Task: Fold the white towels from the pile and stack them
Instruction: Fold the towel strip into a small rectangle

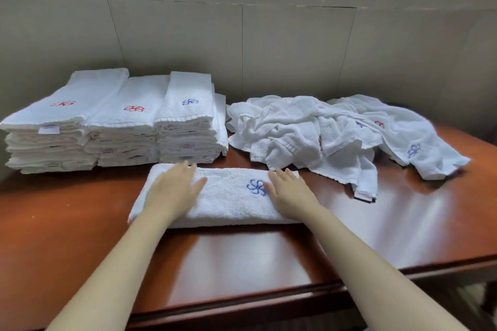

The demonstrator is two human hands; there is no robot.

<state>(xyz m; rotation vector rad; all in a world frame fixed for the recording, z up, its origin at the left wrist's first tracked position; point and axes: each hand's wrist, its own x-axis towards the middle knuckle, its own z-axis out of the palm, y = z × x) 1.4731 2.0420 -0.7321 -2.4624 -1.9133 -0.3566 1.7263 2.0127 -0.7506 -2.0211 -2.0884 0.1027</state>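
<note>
On towel: L grip, R grip.

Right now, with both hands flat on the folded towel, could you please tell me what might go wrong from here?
1. The folded towel under the left hand and right hand bears a blue emblem; it could land on a red-marked stack instead of the blue-marked stack.
2. The loose pile lies close to its right end; lifting might drag a towel along.
</note>
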